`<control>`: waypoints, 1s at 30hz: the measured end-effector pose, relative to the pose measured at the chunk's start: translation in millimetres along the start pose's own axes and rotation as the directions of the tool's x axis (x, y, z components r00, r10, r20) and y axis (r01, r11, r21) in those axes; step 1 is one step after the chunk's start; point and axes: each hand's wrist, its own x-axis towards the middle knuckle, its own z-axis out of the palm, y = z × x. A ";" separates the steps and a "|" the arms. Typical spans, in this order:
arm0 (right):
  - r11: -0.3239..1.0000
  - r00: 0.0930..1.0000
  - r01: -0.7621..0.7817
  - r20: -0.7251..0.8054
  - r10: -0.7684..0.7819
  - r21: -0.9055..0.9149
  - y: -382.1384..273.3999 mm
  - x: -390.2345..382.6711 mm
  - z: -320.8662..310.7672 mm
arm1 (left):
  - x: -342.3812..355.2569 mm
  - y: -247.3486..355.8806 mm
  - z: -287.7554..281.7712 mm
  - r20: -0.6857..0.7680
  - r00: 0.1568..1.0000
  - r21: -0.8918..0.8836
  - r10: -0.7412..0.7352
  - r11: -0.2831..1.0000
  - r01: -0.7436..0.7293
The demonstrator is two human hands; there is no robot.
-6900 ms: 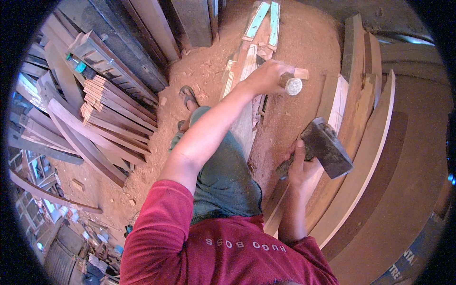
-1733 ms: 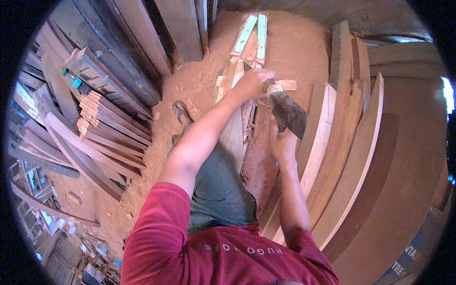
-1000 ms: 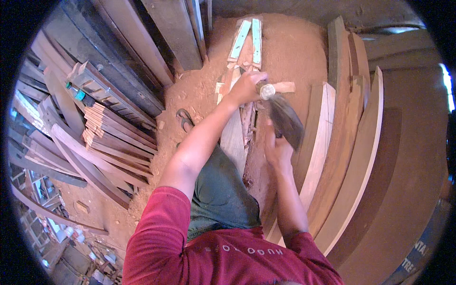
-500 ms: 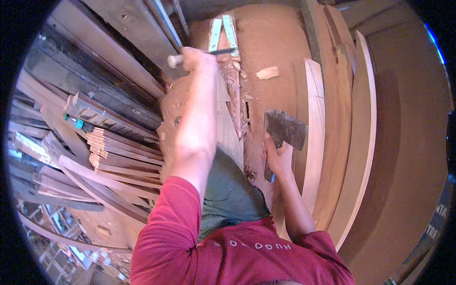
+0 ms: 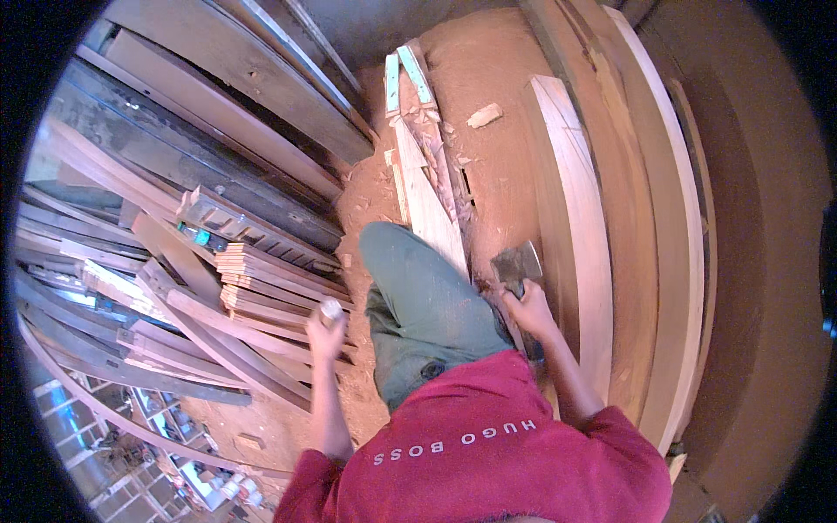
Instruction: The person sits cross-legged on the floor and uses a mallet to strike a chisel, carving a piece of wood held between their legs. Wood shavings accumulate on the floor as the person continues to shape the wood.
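My left hand [image 5: 324,338], down by my left side near stacked planks, is closed around an upright tool handle with a pale, worn top [image 5: 330,309]; the rest of the tool is hidden. My right hand [image 5: 525,305] grips a dark hatchet [image 5: 514,260], its broad head up, beside my right thigh. Ahead of my bent leg lies a long, pale wooden workpiece [image 5: 427,209] with a chipped groove along its right side. Two mint-green strips [image 5: 414,74] in a narrow V top its far end. A loose wood offcut [image 5: 484,115] lies right of it on sawdust.
Long curved planks [image 5: 571,192] lie along the right. At left are leaning dark boards [image 5: 227,105], a stack of cut planks [image 5: 266,283], a ladder-like slotted piece [image 5: 244,227] with a teal object [image 5: 196,235]. Clutter [image 5: 187,462] sits at lower left.
My left hand has swung from over the workpiece down to my left side, still holding its tool. The hatchet stays in my right hand, slightly lower. My view has rotated.
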 end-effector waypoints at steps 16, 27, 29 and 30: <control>0.972 0.949 -0.229 -0.209 0.234 0.046 13.6 -60.2 -129.3 | -199.1 -46.0 44.8 0.011 0.980 -0.130 -0.199 0.971 0.198; 0.719 0.871 -0.489 -0.321 0.371 -0.494 15.7 -98.6 -136.8 | -157.1 86.9 11.2 -0.071 0.970 -0.261 0.234 0.934 -0.244; 0.676 0.862 -0.504 -0.357 0.359 -0.538 2.7 -110.7 -144.4 | -163.2 137.8 21.3 -0.049 0.906 -0.111 0.421 0.899 -0.423; 0.667 0.861 -0.505 -0.377 0.342 -0.548 5.6 -118.6 -150.0 | -166.0 163.9 30.7 -0.040 0.840 -0.003 0.541 0.840 -0.542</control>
